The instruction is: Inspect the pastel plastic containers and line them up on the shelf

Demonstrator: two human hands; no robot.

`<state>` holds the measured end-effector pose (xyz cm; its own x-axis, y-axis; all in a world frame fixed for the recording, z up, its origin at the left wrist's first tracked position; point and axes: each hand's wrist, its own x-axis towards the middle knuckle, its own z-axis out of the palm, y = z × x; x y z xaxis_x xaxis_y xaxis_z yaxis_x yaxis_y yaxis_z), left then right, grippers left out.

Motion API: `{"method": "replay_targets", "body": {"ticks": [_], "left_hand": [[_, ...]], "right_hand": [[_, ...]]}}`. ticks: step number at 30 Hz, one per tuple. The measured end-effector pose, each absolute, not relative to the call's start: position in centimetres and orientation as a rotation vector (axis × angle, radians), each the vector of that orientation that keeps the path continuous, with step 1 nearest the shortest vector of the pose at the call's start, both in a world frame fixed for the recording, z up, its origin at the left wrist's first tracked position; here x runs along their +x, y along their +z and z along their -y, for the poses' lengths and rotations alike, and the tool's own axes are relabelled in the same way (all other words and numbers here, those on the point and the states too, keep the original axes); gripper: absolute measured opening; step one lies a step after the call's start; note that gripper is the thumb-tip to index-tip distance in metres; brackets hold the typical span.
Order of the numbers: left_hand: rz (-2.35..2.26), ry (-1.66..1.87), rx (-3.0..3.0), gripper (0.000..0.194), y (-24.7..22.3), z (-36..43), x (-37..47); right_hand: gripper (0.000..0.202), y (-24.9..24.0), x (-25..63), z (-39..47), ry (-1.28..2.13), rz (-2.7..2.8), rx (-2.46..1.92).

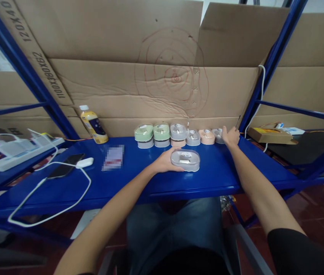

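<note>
My left hand (pixel 166 161) is closed round the left end of a grey oval box with a clear domed lid (pixel 189 162), near the middle of the blue shelf. Far to the right, my right hand (pixel 231 136) is beside the last grey box (pixel 218 134) of the row, thumb raised and fingers curled. A thin dark line rises just above those fingers; whether it is held I cannot tell. Along the back stand two green boxes (pixel 144 132) on grey ones, a grey box (pixel 178 131) on a peach one, and single grey and peach boxes (pixel 207 136).
A yellow bottle (pixel 94 126) stands at the back left, near a blurred packet (pixel 113 157). A phone (pixel 67 165), white cable (pixel 85 191) and power strip (pixel 24 152) lie at left. Cardboard (pixel 107 80) closes the back. An open carton (pixel 272 135) sits beyond the right post.
</note>
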<state>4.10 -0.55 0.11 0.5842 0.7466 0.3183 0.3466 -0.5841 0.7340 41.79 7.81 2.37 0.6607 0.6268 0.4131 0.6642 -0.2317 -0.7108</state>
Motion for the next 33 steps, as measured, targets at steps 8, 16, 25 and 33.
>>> {"method": "replay_targets", "body": {"ticks": [8,16,25,33], "left_hand": [[-0.899,0.803,2.236,0.104,-0.1,0.5,4.3],[-0.954,0.784,2.306,0.107,-0.3,0.2,4.2],[-0.95,0.777,2.271,0.119,-0.5,0.1,3.9],[-0.866,0.81,2.205,0.112,-0.7,-0.3,3.6]], "right_hand": [[0.06,0.2,41.7,-8.5,0.052,1.151,-1.959],[0.061,0.8,39.5,-8.0,0.103,1.253,-1.949],[0.065,3.7,32.0,-2.3,0.136,2.051,-1.243],[0.098,2.6,27.7,1.4,0.338,2.468,-1.067]]}}
